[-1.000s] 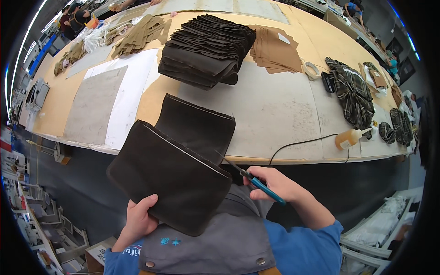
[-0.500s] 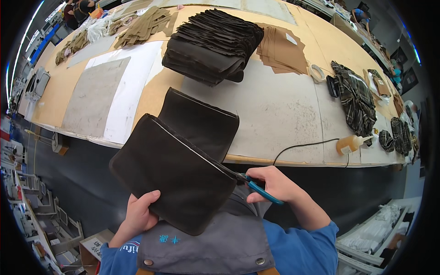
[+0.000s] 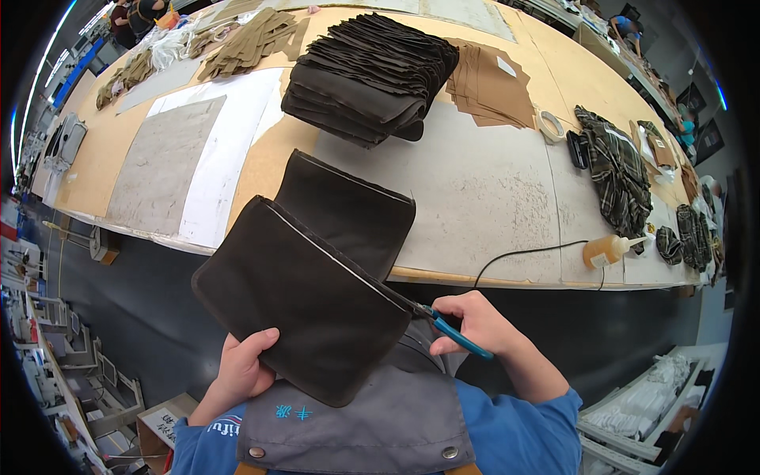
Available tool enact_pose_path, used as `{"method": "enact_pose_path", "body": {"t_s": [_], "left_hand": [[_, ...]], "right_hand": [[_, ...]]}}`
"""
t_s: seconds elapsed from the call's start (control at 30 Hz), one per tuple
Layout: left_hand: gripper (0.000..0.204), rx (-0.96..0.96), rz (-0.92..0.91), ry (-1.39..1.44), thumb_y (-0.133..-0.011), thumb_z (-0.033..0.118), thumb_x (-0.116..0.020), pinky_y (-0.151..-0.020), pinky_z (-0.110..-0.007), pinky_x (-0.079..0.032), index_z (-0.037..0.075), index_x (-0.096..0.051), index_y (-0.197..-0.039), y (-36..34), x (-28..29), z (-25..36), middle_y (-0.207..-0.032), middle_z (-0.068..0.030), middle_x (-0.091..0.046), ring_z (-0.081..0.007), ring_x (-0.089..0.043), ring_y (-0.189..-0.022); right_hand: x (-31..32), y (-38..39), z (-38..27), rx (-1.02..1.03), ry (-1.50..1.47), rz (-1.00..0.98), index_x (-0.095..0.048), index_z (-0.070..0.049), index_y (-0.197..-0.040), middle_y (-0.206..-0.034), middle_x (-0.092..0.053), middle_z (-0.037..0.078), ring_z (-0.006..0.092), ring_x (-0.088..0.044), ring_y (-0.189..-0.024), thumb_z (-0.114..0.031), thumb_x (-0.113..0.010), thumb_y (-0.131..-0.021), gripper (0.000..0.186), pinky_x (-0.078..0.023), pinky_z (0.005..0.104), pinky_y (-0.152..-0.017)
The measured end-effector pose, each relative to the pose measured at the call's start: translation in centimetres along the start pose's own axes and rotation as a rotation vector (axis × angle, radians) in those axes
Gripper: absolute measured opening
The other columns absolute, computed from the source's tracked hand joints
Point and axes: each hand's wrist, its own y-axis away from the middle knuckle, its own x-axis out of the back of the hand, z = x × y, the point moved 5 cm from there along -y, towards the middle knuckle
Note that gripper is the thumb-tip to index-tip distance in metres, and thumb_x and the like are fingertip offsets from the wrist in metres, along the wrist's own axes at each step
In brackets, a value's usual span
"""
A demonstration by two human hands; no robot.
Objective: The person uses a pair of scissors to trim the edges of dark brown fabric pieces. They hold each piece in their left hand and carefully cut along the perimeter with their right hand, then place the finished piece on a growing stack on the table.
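My left hand (image 3: pixel 252 366) grips the lower left edge of a dark flat fabric panel (image 3: pixel 309 309), thumb on top and fingers underneath. A pale strip runs along the panel's upper slanted edge. My right hand (image 3: pixel 475 324) is closed round the teal handles of a pair of scissors (image 3: pixel 459 336); their blades meet the right corner of that edge. Whether the blades are apart is hard to make out. Behind the held panel, another dark panel (image 3: pixel 348 198) lies on the table's front edge, partly covered by it.
A tall stack of dark panels (image 3: pixel 364 79) stands on the table (image 3: pixel 507 190). Around it are brown sheets (image 3: pixel 491 87), a tape roll (image 3: pixel 549 127), plaid cloth (image 3: pixel 616 174) and a glue bottle (image 3: pixel 608 251) beside a black cord (image 3: pixel 522 252). Other people (image 3: pixel 142 16) are at the far side.
The panel and both hands have stayed nearly in place. The scissor handles look closer together than before, with the blades still at the panel's right corner.
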Motion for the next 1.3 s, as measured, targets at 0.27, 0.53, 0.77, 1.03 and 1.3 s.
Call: {"method": "enact_pose_path", "body": {"t_s": [0.27,0.53,0.77,1.03,1.3], "left_hand": [[0.041,0.009,-0.001,0.010,-0.088,-0.002,-0.048,-0.096,-0.047,-0.048,-0.004,-0.043,-0.128,-0.1,0.0,0.0,-0.124,-0.0201,-0.054,-0.0325,-0.057,-0.113],[0.043,0.000,0.015,-0.018,-0.087,-0.002,-0.047,-0.095,-0.048,-0.049,-0.005,-0.040,-0.130,-0.3,0.2,-0.1,-0.124,-0.0221,-0.053,-0.0342,-0.058,-0.112],[0.044,-0.014,0.021,-0.048,-0.086,-0.003,-0.046,-0.095,-0.047,-0.050,-0.005,-0.040,-0.129,-0.4,0.1,-0.3,-0.124,-0.0226,-0.053,-0.0346,-0.058,-0.111],[0.041,0.026,0.035,-0.046,-0.087,-0.003,-0.047,-0.096,-0.046,-0.048,-0.006,-0.044,-0.128,-0.1,-0.1,-0.4,-0.124,-0.0214,-0.055,-0.0331,-0.058,-0.112],[0.041,0.042,0.041,-0.045,-0.087,-0.003,-0.046,-0.097,-0.046,-0.048,-0.007,-0.044,-0.127,-0.2,-0.2,-0.5,-0.124,-0.0222,-0.054,-0.0338,-0.058,-0.112]], "right_hand": [[-0.2,0.1,0.2,0.020,-0.019,0.032,-0.045,-0.003,-0.062,-0.051,-0.035,0.002,0.0112,-0.033,-0.050,-0.048,-0.084,-0.065,0.059,-0.030,0.0284,-0.047],[-0.2,0.2,0.3,0.025,-0.017,0.066,-0.049,-0.004,-0.063,-0.051,-0.037,0.002,0.0107,-0.034,-0.049,-0.050,-0.084,-0.064,0.058,-0.032,0.0265,-0.047],[0.2,-0.6,-0.2,0.028,0.203,0.052,-0.050,-0.004,-0.077,-0.066,-0.047,0.008,0.0231,-0.050,-0.063,-0.067,-0.074,-0.064,0.068,-0.041,0.0333,-0.060],[0.0,-1.4,-1.1,0.018,0.248,-0.018,-0.048,-0.004,-0.075,-0.063,-0.047,0.009,0.0257,-0.051,-0.061,-0.070,-0.071,-0.065,0.070,-0.040,0.0356,-0.059],[-0.3,-1.1,-0.3,0.020,0.119,-0.003,-0.045,-0.003,-0.068,-0.056,-0.042,0.010,0.0256,-0.047,-0.055,-0.070,-0.071,-0.065,0.072,-0.039,0.0356,-0.054]]}}
